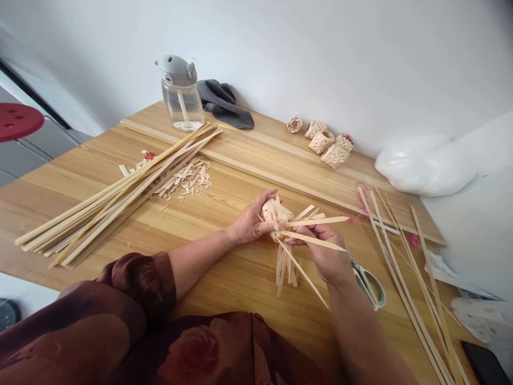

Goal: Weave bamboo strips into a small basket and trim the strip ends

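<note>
My left hand is closed around a small, partly woven bamboo piece above the wooden table. Loose strip ends fan out from it to the right and downward. My right hand pinches some of those strips just right of the woven piece. Both hands meet over the middle of the table.
A long bundle of bamboo strips lies at left beside a pile of offcuts. More strips lie at right, with scissors by my right wrist. Small woven baskets, a water bottle, grey cloth and a plastic bag line the wall.
</note>
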The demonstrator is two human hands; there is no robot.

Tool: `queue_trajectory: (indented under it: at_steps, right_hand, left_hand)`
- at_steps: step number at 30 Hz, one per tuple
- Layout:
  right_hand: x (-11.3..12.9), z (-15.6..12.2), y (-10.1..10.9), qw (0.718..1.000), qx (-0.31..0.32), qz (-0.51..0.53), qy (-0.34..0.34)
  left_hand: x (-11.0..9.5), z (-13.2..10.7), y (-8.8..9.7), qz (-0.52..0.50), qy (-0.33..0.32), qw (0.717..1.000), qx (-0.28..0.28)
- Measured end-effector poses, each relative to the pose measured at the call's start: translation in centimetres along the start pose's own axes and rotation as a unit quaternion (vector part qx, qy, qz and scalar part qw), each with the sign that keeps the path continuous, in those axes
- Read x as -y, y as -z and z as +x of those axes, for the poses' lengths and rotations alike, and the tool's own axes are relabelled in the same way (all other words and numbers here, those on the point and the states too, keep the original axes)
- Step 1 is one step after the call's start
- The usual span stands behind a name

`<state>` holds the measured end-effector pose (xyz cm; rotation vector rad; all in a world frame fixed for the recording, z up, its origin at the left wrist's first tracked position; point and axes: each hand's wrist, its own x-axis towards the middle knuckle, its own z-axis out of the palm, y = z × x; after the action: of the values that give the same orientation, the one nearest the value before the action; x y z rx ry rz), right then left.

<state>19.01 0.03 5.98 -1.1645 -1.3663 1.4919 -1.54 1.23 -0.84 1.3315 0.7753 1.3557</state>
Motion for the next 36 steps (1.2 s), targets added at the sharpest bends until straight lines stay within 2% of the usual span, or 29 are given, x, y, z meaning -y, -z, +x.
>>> queue_trajectory:
  at_steps: [7,12,18,20,25,28,32,36]
  right_hand:
    - [-0.2,-0.1,1.0,0.998,0.02,-0.065,0.009]
    - [0.5,-0.6,1.1,0.99,0.057,-0.127,0.019]
    - [1.2,-1.4,0.6,0.97,0.058,-0.228,0.056]
    - [1.2,-1.5,0.8,0.971,0.08,-0.223,0.043]
    - [1.3,-1.3,1.9,0.98,0.136,-0.139,-0.04]
    - [1.3,-1.1,2.2,0.981,0.165,-0.084,-0.05]
    - [1.8,-1.3,1.4,0.986,0.153,-0.06,-0.037]
    - [2.3,-1.6,0.6,0.981,0.153,-0.06,-0.101]
  left_hand:
    - [-0.4,-0.1,0.0,-0.035,0.053,0.998,0.03]
    - [-0.5,0.0,-0.1,-0.028,0.032,0.999,0.024]
    - [-0.7,0.0,-0.1,-0.012,0.004,0.999,0.032]
    - [-0.9,0.0,-0.2,-0.006,0.005,0.999,0.038]
    - [-1.5,0.1,-0.2,-0.027,0.024,0.998,0.048]
    - [-1.6,0.2,-0.2,-0.031,0.016,0.998,0.043]
    - [-1.9,0.1,-0.3,-0.036,0.018,0.998,0.043]
    - [-2.1,-0.1,-0.5,-0.027,0.07,0.995,0.06]
